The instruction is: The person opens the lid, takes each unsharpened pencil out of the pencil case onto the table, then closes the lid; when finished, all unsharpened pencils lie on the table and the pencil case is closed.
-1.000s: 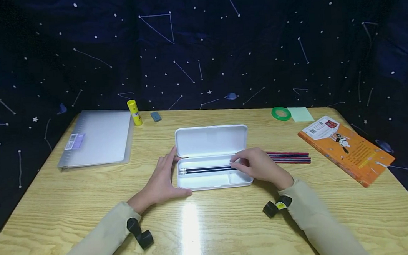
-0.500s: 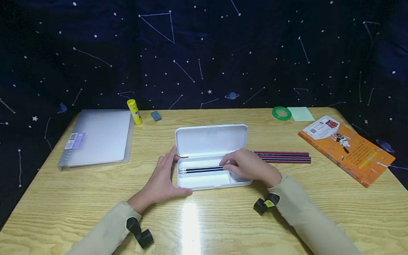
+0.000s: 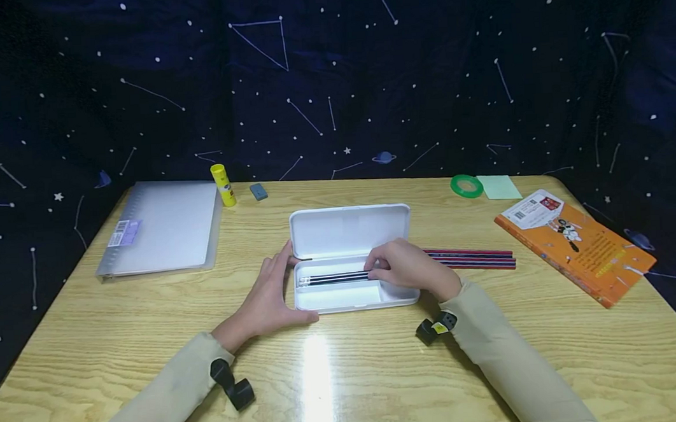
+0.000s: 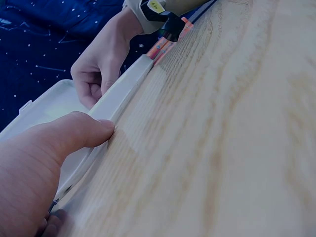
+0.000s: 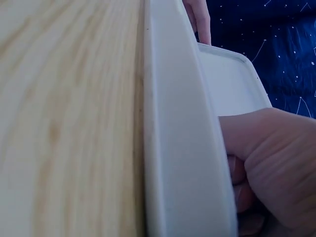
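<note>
An opened white pencil case point(image 3: 337, 298) lies mid-table in the head view, its lid raised at the back. Several dark pencils point(image 3: 336, 278) with pale ends lie lengthwise in its rear compartment. My right hand point(image 3: 412, 267) reaches into the case and pinches these pencils, covering their right part. My left hand point(image 3: 268, 297) grips the case's left end, thumb along the front edge and fingers at the back corner. In the left wrist view the left thumb point(image 4: 94, 129) presses on the case's front wall. The right wrist view shows the right fingers point(image 5: 237, 170) curled behind that wall.
Several red-and-dark striped pencils point(image 3: 481, 259) lie right of the case. Farther right is an orange book point(image 3: 581, 249), behind it a green tape roll point(image 3: 466, 186) and sticky notes point(image 3: 499, 188). A clear binder point(image 3: 161, 226), yellow glue stick point(image 3: 223, 186) and blue-grey eraser point(image 3: 258, 192) stand left.
My right hand has moved left inside the case along the pencils. Their pale ends have shifted slightly right, and the pencils show more spread out. The left hand stays on the case.
</note>
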### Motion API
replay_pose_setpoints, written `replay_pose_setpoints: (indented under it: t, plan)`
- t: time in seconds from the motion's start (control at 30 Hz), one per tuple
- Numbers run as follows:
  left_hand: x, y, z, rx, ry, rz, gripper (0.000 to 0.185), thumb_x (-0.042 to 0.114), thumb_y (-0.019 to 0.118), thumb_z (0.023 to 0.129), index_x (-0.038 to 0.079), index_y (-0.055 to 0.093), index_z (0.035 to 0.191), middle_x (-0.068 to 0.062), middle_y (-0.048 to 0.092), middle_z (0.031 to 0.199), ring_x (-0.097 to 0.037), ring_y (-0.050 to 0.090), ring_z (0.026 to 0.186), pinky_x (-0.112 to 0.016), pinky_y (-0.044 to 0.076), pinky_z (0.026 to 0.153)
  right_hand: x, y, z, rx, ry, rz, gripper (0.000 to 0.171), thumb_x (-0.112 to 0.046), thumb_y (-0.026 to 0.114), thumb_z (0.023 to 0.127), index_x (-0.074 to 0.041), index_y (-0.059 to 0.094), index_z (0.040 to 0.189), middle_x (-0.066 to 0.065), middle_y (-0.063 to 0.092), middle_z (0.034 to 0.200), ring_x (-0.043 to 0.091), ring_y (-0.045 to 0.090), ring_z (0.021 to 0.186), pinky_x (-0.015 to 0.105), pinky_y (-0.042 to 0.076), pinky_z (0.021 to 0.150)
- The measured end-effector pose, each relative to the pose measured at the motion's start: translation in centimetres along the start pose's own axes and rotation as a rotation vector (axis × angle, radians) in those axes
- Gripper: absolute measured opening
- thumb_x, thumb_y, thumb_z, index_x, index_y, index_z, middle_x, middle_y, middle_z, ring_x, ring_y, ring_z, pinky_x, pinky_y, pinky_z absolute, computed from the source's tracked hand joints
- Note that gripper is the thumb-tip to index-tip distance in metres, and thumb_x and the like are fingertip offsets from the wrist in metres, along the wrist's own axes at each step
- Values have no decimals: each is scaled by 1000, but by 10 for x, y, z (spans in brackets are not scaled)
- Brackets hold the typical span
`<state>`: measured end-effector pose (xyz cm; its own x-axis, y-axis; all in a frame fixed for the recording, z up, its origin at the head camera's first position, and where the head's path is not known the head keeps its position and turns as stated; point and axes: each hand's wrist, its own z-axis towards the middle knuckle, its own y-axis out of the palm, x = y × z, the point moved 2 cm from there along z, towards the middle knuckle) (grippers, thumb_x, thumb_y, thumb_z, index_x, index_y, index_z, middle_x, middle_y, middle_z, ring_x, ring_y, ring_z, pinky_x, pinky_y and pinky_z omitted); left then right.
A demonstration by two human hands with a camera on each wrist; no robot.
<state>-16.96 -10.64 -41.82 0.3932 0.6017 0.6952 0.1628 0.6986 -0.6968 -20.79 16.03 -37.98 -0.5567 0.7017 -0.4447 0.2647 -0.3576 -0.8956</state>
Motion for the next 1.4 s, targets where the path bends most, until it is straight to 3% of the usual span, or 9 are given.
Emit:
replay_pose_setpoints:
  t: [0.27,0.53,0.87,1.17,1.4]
  plan:
    - [1,1,0,1,7,-1,134,40,90,55,8,7,155,-3,49,132,-20,38,114,-42,38,99,-5,2,-3,18,35,-86,8,-18,70,87,-11,68,89,-8,43,54,5,36,49,20,29,49]
    - [2,3,1,4,16,-10,134,41,90,55,9,7,155,-3,49,132,-21,37,116,-44,38,100,-5,-1,-9,90,35,-146,10,-18,65,92,-9,65,96,-7,48,59,6,37,52,21,32,51]
    - [0,5,2,0,16,4,133,41,90,56,8,8,155,-4,48,132,-21,38,116,-42,39,99,-6,-10,-34,149,59,1,6,-13,63,92,-9,65,96,-7,40,60,6,35,53,21,30,50]
    - [-2,4,1,3,12,3,133,42,90,56,9,7,155,-4,49,132,-20,38,116,-43,39,99,37,-20,-77,169,178,-4,5,-12,65,92,-10,67,95,-8,45,62,5,38,56,22,33,54]
    - [-2,2,0,8,19,10,133,42,90,56,9,7,155,-4,49,131,-20,38,115,-43,38,99,66,-29,-117,261,197,-56,3,-10,64,92,-8,66,90,-9,43,61,1,34,54,21,31,51]
